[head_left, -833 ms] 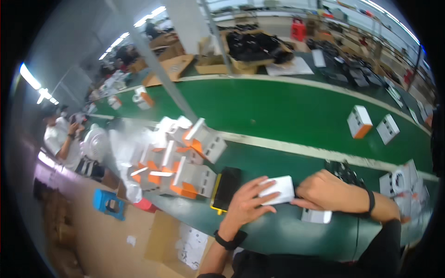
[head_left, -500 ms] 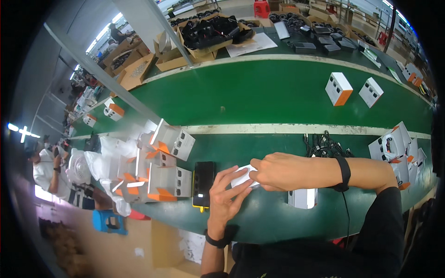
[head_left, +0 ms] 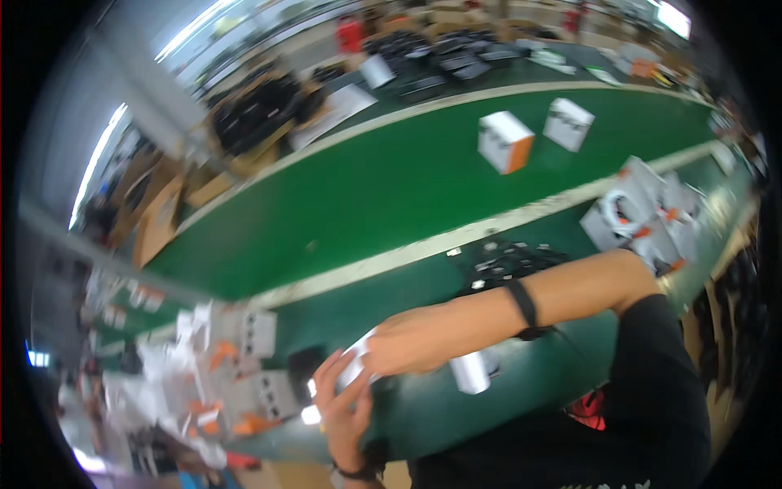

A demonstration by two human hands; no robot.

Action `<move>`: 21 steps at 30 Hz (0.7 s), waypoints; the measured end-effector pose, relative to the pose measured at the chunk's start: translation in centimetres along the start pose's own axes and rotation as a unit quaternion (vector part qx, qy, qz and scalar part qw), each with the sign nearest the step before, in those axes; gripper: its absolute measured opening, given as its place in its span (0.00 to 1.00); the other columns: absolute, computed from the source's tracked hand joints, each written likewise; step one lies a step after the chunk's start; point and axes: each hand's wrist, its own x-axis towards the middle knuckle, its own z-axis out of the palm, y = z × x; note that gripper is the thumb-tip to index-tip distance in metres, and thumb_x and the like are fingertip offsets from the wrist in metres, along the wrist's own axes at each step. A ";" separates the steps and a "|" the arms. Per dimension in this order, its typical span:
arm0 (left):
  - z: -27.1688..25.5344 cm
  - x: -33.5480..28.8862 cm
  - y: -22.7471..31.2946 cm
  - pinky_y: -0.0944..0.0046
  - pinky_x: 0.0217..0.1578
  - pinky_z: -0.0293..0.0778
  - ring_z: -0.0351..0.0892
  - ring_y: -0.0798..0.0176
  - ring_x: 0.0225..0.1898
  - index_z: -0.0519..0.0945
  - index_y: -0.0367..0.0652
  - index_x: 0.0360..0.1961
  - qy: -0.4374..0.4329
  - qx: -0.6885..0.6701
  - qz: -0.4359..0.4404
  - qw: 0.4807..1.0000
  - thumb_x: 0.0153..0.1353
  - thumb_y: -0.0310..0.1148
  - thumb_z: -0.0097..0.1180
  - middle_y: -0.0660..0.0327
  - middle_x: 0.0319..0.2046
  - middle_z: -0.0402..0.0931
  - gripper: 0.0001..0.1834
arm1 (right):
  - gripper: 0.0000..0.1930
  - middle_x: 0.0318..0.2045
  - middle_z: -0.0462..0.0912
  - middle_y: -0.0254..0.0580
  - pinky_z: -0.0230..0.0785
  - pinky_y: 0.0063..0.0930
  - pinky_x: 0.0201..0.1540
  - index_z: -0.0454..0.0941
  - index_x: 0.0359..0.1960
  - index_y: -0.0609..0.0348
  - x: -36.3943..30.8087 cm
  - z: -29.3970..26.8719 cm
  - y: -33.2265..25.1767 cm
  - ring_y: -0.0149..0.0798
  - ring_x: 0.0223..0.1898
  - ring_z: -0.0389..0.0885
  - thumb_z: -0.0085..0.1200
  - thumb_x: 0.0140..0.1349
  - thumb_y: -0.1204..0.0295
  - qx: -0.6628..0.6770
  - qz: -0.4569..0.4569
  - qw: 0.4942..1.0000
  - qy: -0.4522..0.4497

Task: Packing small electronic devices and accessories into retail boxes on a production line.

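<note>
Over the green table, both hands meet at a small white object (head_left: 355, 359) whose exact kind I cannot make out through the blur. The fingers of my left hand (head_left: 345, 407) curl along its near left side. My right hand (head_left: 403, 342) is closed at its right end, back of the hand up, so most of its fingertips are hidden. Just right of the hands, below my right forearm, a white box (head_left: 470, 373) rests on the table. A dark device (head_left: 305, 361) lies left of the hands, partly covered by my left fingers.
Open white-and-orange boxes (head_left: 259, 332) crowd the left side. A heap of black cables (head_left: 521, 261) lies beyond my right forearm, and more open boxes (head_left: 607, 224) stand at the right. Two closed boxes, one with an orange side (head_left: 505, 140), stand on the green belt (head_left: 366, 191).
The view has tilted and swung to the right, so the scene appears shifted left and blurred. Both hands stay together on the small white object.
</note>
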 end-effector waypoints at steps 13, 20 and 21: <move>0.4 -1.8 -1.4 0.40 0.71 0.70 0.65 0.30 0.78 0.91 0.48 0.59 -0.072 -0.009 0.001 0.997 0.57 0.20 0.74 0.49 0.72 0.77 0.27 | 0.18 0.40 0.81 0.54 0.83 0.45 0.41 0.80 0.43 0.64 -1.1 1.7 0.8 0.55 0.41 0.88 0.68 0.66 0.60 -0.046 -0.007 0.999 0.009; -0.4 -1.7 -2.3 0.55 0.62 0.84 0.82 0.46 0.68 0.90 0.42 0.57 -0.003 0.005 0.044 0.999 0.55 0.11 0.67 0.53 0.61 0.87 0.28 | 0.24 0.44 0.80 0.63 0.85 0.49 0.42 0.76 0.54 0.65 1.6 0.6 0.2 0.64 0.44 0.88 0.72 0.62 0.65 -0.035 0.091 0.994 -0.047; -0.4 -1.9 -2.2 0.56 0.62 0.85 0.84 0.47 0.66 0.90 0.40 0.57 0.012 -0.009 0.051 0.999 0.55 0.10 0.66 0.52 0.59 0.88 0.27 | 0.24 0.42 0.81 0.63 0.85 0.50 0.41 0.77 0.55 0.65 2.1 0.8 -0.3 0.64 0.42 0.88 0.70 0.62 0.67 -0.046 0.102 0.992 -0.064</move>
